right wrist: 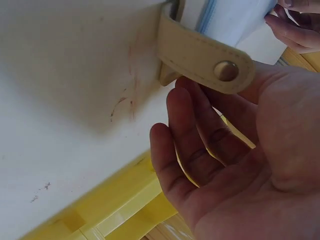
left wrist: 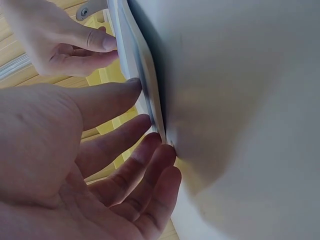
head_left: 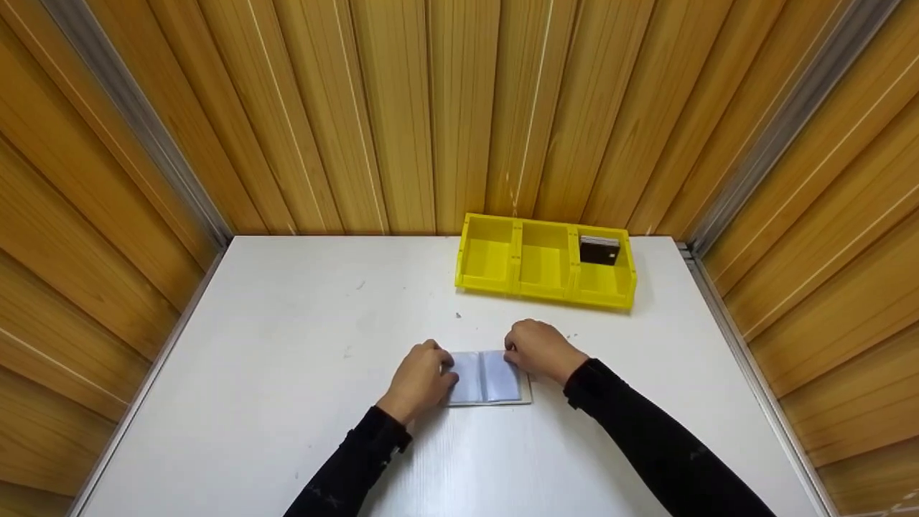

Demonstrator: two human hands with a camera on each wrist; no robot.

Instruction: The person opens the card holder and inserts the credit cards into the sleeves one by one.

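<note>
A card holder (head_left: 482,377) lies spread on the white table, its clear plastic sleeves uppermost. My left hand (head_left: 418,380) holds its left edge, with the thumb on the sleeves and the fingertips along the cover's edge in the left wrist view. At the upper right corner my right hand (head_left: 543,350) pinches the sleeves between thumb and forefinger; its other fingers hang loosely curved. A beige strap (right wrist: 200,57) with a metal snap (right wrist: 226,71) stands out from the cover in the right wrist view, hiding part of the right thumb.
Behind the hands, a yellow bin (head_left: 546,293) with three compartments stands near the back wall. Its right compartment holds a stack of dark cards (head_left: 599,251). Wood-patterned panels (head_left: 459,108) enclose the white table (head_left: 287,323) at the back and sides.
</note>
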